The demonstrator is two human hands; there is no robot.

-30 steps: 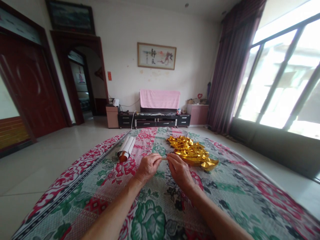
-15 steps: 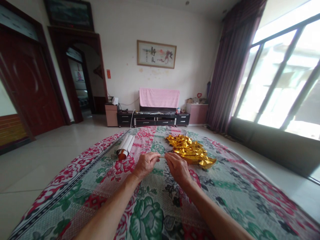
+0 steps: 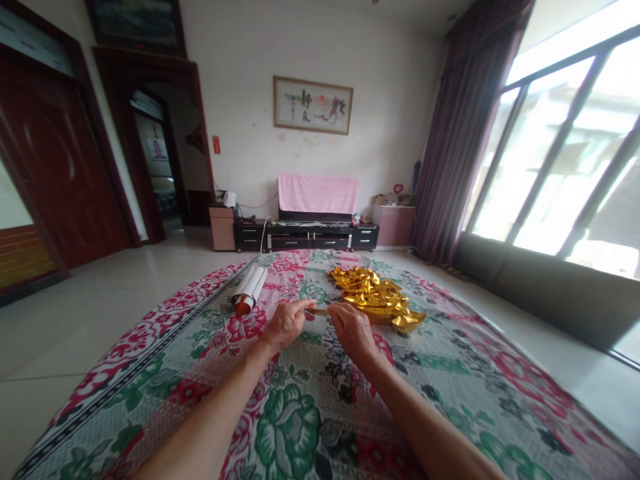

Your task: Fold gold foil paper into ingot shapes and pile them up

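Between left hand (image 3: pixel 287 324), right hand (image 3: pixel 353 331), strip (image 3: pixel 319 311) unchanged

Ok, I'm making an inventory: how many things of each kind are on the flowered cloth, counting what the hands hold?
Heap of gold foil: 1
White roll: 1
Thin strip, pinched between left hand and right hand: 1
Total: 3

Two arms show, both uncovered from the wrist down to the lower edge of the view. The left forearm (image 3: pixel 215 413) and the right forearm (image 3: pixel 415 427) are lean, with faint ridges of tendon near the wrists. The left grip (image 3: pixel 286 325) and the right grip (image 3: pixel 353 331) are bare hands with creased knuckles. Finer detail on the fingers is too small to tell.
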